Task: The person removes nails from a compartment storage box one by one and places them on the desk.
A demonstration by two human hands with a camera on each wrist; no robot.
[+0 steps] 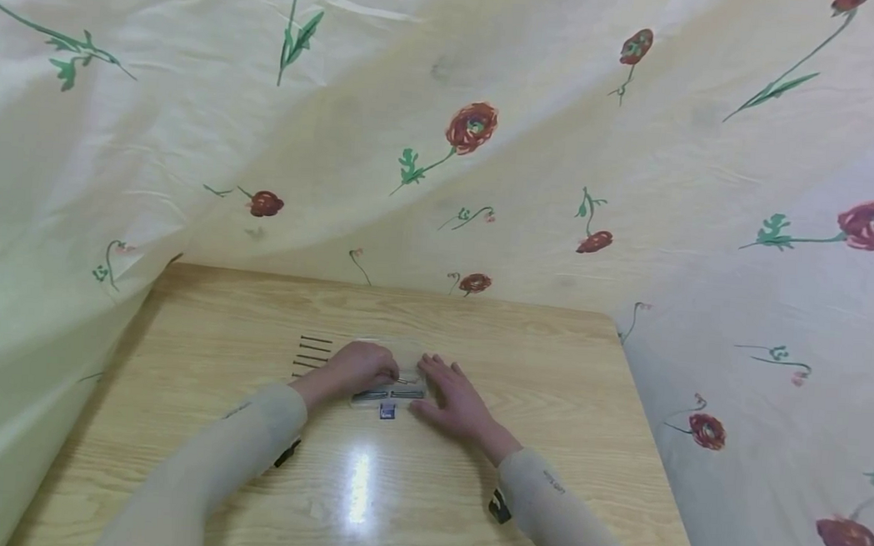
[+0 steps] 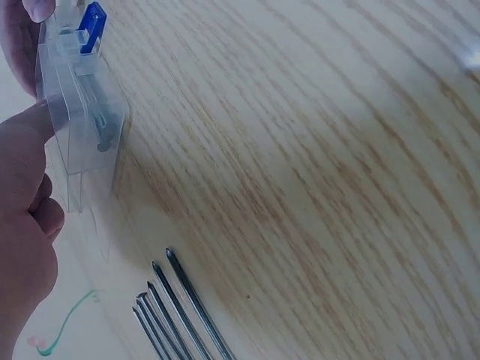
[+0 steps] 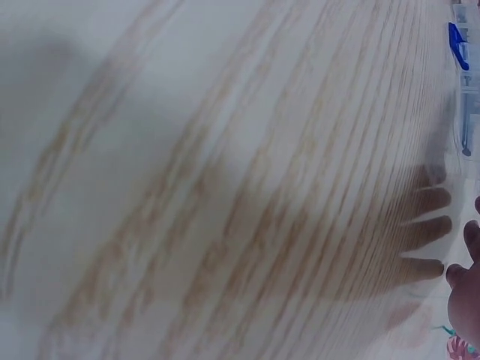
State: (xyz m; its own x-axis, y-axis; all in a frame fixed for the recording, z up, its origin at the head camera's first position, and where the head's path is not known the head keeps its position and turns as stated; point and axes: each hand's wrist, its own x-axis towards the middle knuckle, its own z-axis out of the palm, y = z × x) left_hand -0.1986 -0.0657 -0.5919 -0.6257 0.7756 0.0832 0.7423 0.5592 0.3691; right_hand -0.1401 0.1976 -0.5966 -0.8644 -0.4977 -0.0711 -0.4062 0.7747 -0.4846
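A clear plastic box (image 1: pixel 411 357) with compartments lies at the middle of the table, several nails (image 1: pixel 407 394) in its front sections. Its blue latch (image 1: pixel 388 411) faces the near side. Reaching into the box from the left, my left hand (image 1: pixel 359 368) pinches a thin metal nail (image 1: pixel 404 380) over the inner compartments. The fingertips are hidden behind the box wall in the left wrist view. My right hand (image 1: pixel 459 401) rests at the box's right edge with its fingers spread, holding nothing. Only part of that hand (image 3: pixel 466 292) shows in the right wrist view.
Left of the box, several long nails (image 2: pixel 184 304) lie in a row on the wooden table (image 1: pixel 551 372). A flower-patterned cloth (image 1: pixel 384 153) hangs behind the table and along its sides. Light glares off the tabletop near the front.
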